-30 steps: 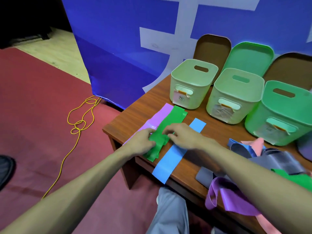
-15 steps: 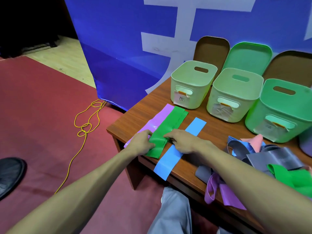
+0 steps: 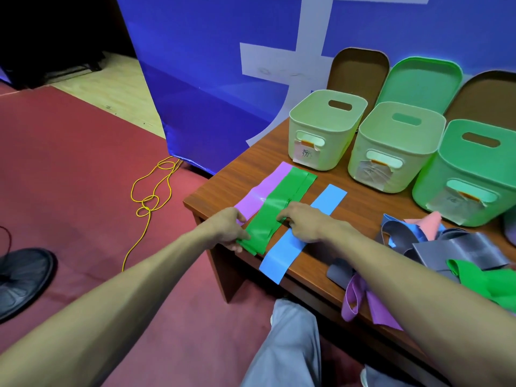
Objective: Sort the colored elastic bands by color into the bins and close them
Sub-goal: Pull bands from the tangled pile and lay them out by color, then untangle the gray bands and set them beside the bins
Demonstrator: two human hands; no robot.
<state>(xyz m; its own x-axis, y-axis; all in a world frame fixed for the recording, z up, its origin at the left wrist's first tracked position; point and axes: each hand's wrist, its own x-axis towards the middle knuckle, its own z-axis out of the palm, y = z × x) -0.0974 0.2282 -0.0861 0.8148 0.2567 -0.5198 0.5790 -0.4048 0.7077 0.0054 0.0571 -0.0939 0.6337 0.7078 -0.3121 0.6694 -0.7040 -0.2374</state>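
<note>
Three bands lie flat side by side on the brown table [image 3: 251, 169]: a purple band [image 3: 268, 188], a green band [image 3: 282, 202] and a blue band [image 3: 304, 233] that overhangs the near edge. My left hand [image 3: 229, 227] pinches the near end of the green band at the table edge. My right hand [image 3: 304, 222] presses its fingers flat on the green band's middle, its palm over the blue band. Three open bins stand behind: a pale one [image 3: 324, 129], a second pale one [image 3: 391, 146] and a green one [image 3: 469, 171].
A tangled pile of grey, pink, blue, green and purple bands [image 3: 452, 247] lies at the right. Brown and green lids [image 3: 421, 79] lean on the blue backdrop behind the bins. A yellow cord [image 3: 150, 196] and a black shoe [image 3: 22, 275] lie on the red floor.
The green band has gone from bunched at its near end to lying flatter and straighter. My left hand slid toward the table edge, and the camera tilted slightly.
</note>
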